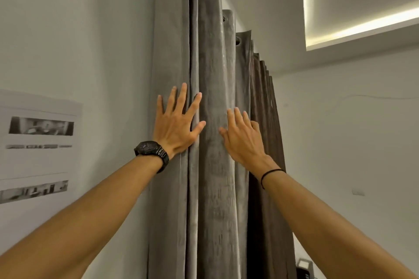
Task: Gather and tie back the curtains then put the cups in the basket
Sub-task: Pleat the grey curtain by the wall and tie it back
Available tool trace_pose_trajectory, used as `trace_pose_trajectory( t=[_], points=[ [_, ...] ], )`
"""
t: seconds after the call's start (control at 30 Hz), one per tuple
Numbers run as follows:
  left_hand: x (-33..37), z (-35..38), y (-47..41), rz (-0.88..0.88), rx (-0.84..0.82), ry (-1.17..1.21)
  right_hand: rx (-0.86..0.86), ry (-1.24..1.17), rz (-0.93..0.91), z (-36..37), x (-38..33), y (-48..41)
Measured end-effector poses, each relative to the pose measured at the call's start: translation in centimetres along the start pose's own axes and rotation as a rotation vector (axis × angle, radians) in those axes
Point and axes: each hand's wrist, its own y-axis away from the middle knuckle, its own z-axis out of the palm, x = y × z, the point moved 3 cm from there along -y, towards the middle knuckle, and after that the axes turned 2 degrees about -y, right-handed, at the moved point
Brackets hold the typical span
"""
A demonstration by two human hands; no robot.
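Note:
A grey curtain (213,75) hangs in tall bunched folds from a rod near the ceiling, filling the middle of the view. My left hand (178,123), with a black watch on its wrist, lies flat on the leftmost folds with fingers spread. My right hand (242,136), a thin black band on its wrist, rests open against the folds just to the right. One wide fold runs between the two hands. Neither hand grips the fabric. No cups or basket are in view.
A white wall stands to the left with a printed paper sheet (38,145) stuck on it. More curtain folds (269,120) recede to the right. A lit ceiling recess (362,22) glows above. A dark object (302,267) sits low at the right.

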Motion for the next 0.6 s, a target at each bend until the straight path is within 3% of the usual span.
trace_pose_trajectory(
  t=[0.13, 0.3, 0.37, 0.47, 0.6],
  points=[
    [-0.3, 2.1, -3.2, -0.022, 0.045, -0.094, 0.013, -0.089, 0.003, 2.8, 0.8, -6.0],
    [-0.9, 3.2, -4.2, -0.065, 0.092, -0.119, 0.117, -0.603, 0.156, 4.7, 1.3, -9.5],
    [-1.5, 2.7, -3.9, -0.080, 0.107, -0.080, 0.188, -0.706, 0.163, 5.0, 0.9, -10.0],
    [-3.1, 0.9, -3.6, -0.093, 0.161, 0.017, 0.187, -0.746, 0.036, 3.9, -3.2, -10.7],
    [-6.3, -1.9, -2.6, -0.148, 0.256, 0.147, 0.322, -0.812, -0.213, -0.7, -9.8, -12.0]
  ],
)
